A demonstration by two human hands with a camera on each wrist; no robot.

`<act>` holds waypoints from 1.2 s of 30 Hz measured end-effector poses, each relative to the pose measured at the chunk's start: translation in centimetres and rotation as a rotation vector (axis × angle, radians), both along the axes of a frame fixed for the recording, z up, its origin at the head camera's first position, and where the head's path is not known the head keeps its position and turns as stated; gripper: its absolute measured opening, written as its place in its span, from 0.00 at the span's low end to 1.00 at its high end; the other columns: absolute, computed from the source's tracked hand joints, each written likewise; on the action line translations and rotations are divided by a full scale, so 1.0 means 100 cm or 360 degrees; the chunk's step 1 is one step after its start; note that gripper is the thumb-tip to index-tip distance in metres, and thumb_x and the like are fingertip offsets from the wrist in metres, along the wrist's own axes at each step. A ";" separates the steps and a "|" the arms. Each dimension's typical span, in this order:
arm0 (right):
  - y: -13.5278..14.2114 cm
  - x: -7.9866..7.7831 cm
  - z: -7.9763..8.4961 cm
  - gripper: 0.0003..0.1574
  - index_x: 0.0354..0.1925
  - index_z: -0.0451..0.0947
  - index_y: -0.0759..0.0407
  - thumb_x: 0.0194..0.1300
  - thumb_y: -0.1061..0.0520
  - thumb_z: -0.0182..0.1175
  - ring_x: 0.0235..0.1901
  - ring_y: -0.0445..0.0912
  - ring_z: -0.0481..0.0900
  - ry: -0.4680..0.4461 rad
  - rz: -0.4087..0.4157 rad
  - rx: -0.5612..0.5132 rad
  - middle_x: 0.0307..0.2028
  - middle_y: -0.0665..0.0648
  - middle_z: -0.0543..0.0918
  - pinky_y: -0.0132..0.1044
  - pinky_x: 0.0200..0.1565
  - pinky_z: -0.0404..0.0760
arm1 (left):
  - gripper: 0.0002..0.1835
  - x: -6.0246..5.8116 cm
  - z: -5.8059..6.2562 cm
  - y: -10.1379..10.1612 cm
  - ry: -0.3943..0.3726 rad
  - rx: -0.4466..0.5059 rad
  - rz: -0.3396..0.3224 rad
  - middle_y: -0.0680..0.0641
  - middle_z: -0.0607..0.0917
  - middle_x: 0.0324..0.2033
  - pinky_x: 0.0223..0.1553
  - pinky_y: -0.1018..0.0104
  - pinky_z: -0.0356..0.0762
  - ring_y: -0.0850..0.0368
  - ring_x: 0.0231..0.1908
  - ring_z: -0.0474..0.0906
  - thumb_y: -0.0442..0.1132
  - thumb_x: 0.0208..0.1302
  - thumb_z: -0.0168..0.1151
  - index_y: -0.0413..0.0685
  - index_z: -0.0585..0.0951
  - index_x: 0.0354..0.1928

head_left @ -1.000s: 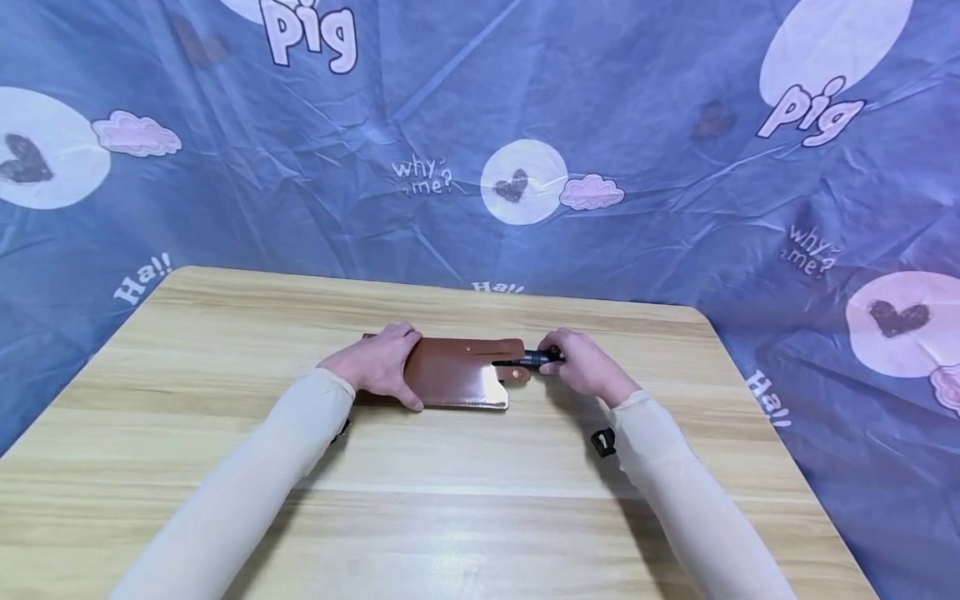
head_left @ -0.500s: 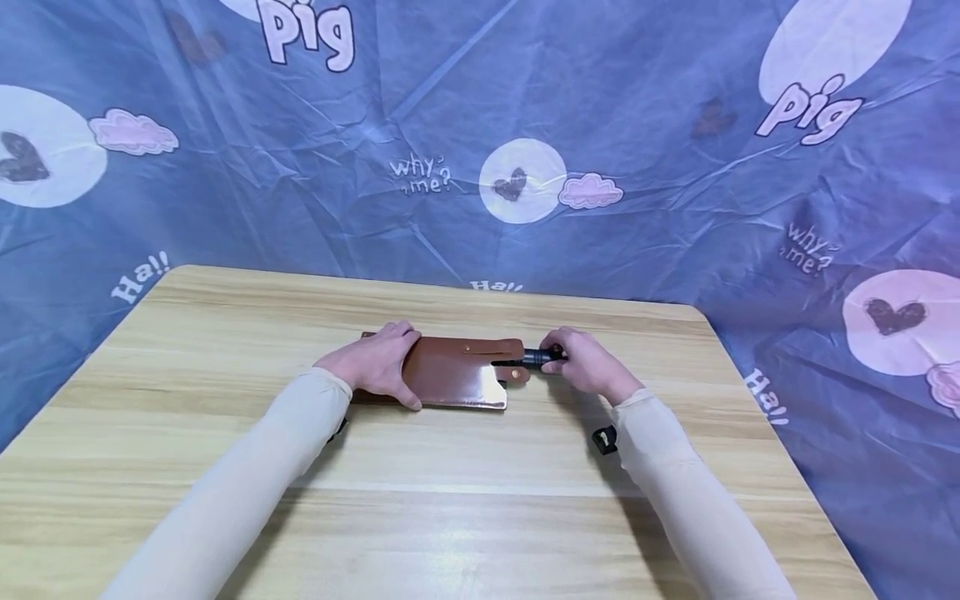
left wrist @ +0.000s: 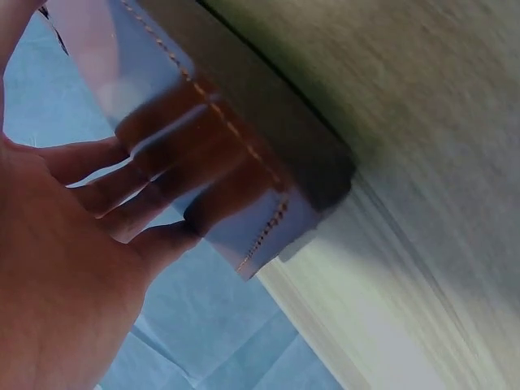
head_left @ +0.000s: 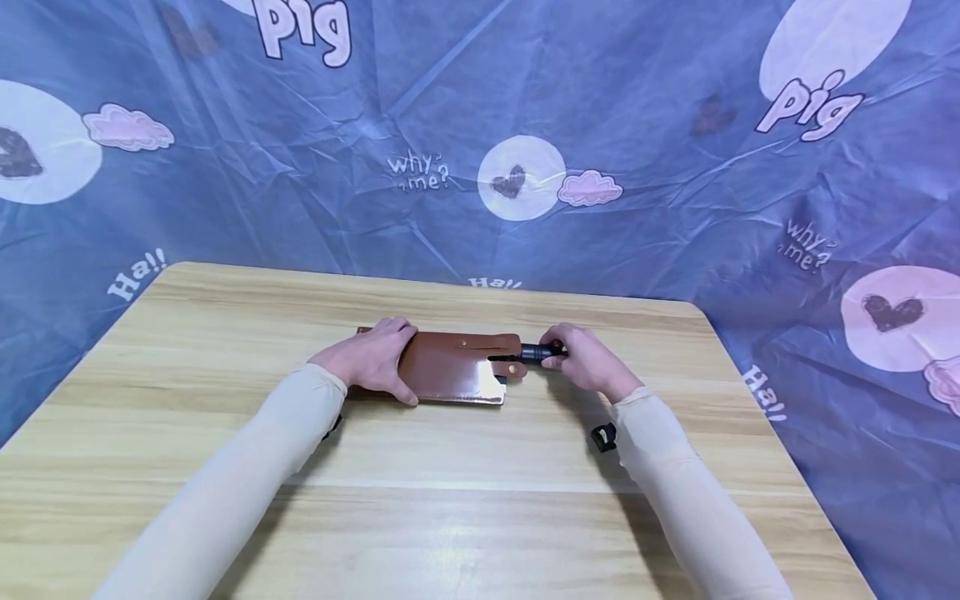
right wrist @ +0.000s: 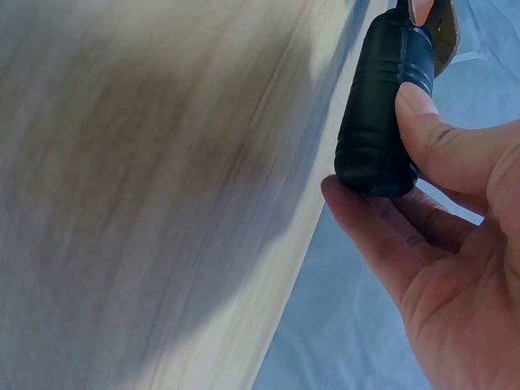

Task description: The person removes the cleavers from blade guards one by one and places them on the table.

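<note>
Currently, a brown sheath (head_left: 442, 367) is located toward the far side of the tabletop (head_left: 450, 517), with a black handle (head_left: 534, 353) projecting from its right end. Whether the sheath is laid fully flat or slightly raised cannot be told. The sheath is gripped across its width by the left hand (head_left: 375, 360), thumb at the near edge, fingertips at the far edge. The handle is gripped by the right hand (head_left: 585, 362) between thumb and fingers.

The step in hand is judged to be the sliding of the handle relative to the sheath; whether insertion or withdrawal is involved cannot be determined. The snap tab (head_left: 512, 369) beside the handle appears unfastened. For the next move, the sheath should be steadied by the left grip while the handle is guided straight along its axis by the right. Twisting should be avoided, since the sheath mouth could be jammed or cut by any blade hidden inside.
</note>
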State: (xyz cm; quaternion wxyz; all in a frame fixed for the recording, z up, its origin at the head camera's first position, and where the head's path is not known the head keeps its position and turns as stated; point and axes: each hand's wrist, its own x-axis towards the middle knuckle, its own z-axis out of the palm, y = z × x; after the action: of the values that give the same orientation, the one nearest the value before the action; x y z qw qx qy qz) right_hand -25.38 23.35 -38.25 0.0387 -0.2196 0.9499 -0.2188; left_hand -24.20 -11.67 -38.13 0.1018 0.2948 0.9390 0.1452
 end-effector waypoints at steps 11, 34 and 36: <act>0.004 0.002 0.001 0.15 0.46 0.80 0.65 0.61 0.62 0.68 0.44 0.55 0.79 0.0038 0.0005 0.0002 0.43 0.60 0.81 0.51 0.51 0.75 | 0.61 0.000 -0.003 0.000 0.0003 0.0006 -0.0007 0.36 0.67 0.62 0.62 0.48 0.64 0.40 0.63 0.61 0.60 0.37 0.79 0.28 0.63 0.68; 0.007 0.007 -0.004 0.14 0.44 0.80 0.63 0.59 0.63 0.69 0.42 0.55 0.79 0.0027 0.0043 -0.0024 0.41 0.57 0.80 0.52 0.51 0.76 | 0.61 0.006 -0.008 -0.006 0.0068 -0.0003 -0.0011 0.36 0.68 0.60 0.61 0.48 0.65 0.40 0.62 0.62 0.60 0.36 0.80 0.27 0.64 0.67; 0.008 0.007 -0.004 0.14 0.44 0.80 0.63 0.59 0.63 0.69 0.42 0.55 0.79 0.0023 0.0048 -0.0026 0.41 0.57 0.80 0.52 0.51 0.76 | 0.61 0.007 -0.008 -0.007 0.0071 0.0002 -0.0014 0.36 0.68 0.60 0.61 0.48 0.66 0.40 0.61 0.63 0.60 0.35 0.80 0.27 0.64 0.66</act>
State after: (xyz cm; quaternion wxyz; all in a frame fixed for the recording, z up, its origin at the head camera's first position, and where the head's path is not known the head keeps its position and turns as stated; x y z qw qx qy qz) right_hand -24.70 24.11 -38.62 0.0331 -0.2358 0.9450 -0.2244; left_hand -23.53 -12.33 -38.92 0.0813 0.3022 0.9396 0.1389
